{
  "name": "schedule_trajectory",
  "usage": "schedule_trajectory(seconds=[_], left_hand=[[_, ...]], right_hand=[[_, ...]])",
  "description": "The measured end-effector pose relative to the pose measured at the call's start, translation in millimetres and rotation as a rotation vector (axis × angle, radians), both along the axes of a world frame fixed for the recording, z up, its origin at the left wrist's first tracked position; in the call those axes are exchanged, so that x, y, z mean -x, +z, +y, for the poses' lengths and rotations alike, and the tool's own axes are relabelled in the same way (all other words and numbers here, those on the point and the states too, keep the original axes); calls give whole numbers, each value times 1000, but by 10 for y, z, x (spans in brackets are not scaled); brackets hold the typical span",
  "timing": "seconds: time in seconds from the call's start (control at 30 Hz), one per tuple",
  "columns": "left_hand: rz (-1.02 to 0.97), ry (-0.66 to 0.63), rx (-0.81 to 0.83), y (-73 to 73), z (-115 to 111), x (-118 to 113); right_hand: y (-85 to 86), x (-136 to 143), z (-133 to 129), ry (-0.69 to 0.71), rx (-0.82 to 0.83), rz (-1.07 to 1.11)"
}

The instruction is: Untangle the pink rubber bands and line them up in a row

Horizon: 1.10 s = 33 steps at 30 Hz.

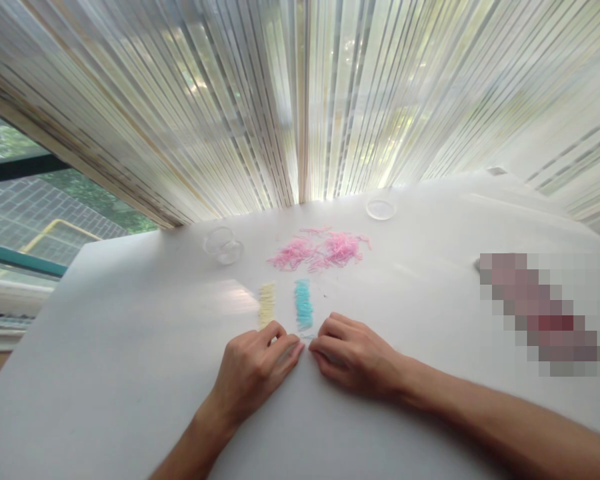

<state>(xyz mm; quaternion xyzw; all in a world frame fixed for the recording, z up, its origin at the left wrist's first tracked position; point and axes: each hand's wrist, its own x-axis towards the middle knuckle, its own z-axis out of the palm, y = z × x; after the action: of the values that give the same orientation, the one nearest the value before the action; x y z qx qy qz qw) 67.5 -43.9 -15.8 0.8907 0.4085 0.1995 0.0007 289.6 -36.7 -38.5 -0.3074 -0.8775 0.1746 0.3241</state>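
A thin, pale blue strip [308, 337] lies at the fingertips of my two hands, low in the middle of my view, just below the near end of the blue row [303, 303]. My left hand [257, 363] has its fingers curled, thumb and forefinger tips together right beside the strip. My right hand [357, 353] faces it, fingers bent in and tips close to the strip's other end. From here I cannot tell whether either hand grips it. The tips of the two hands are near each other but apart.

Left of the blue row I see the yellow row [267, 301], its near end just beyond my left knuckles. Beyond both, the pink strips [343, 247] lie in a loose, two-lobed heap. Clear dishes [229, 251] stand to the heap's left, and a clear disc [381, 209] lies beyond it to the right, near the white desk's [130, 347] far edge. A striped curtain [303, 100] hangs behind. On my right is a pixelated shape [540, 313].
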Motion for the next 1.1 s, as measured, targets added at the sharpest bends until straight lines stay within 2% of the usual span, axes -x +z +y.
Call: schedule_trajectory(seconds=[0.07, 0.23, 0.53, 0.93, 1.1], left_hand=[[7, -26, 18, 1, -2, 19], [15, -79, 19, 1, 8, 17], [22, -33, -35, -11, 4, 2], [41, 5, -38, -16, 16, -13], [29, 13, -46, 10, 16, -29]], right_hand=[[-1, -3, -5, 16, -8, -30], [-38, -17, 2, -68, 5, -46], [2, -13, 8, -80, 44, -54], [-31, -14, 8, -116, 43, -14], [-33, -28, 38, -144, 61, 82]])
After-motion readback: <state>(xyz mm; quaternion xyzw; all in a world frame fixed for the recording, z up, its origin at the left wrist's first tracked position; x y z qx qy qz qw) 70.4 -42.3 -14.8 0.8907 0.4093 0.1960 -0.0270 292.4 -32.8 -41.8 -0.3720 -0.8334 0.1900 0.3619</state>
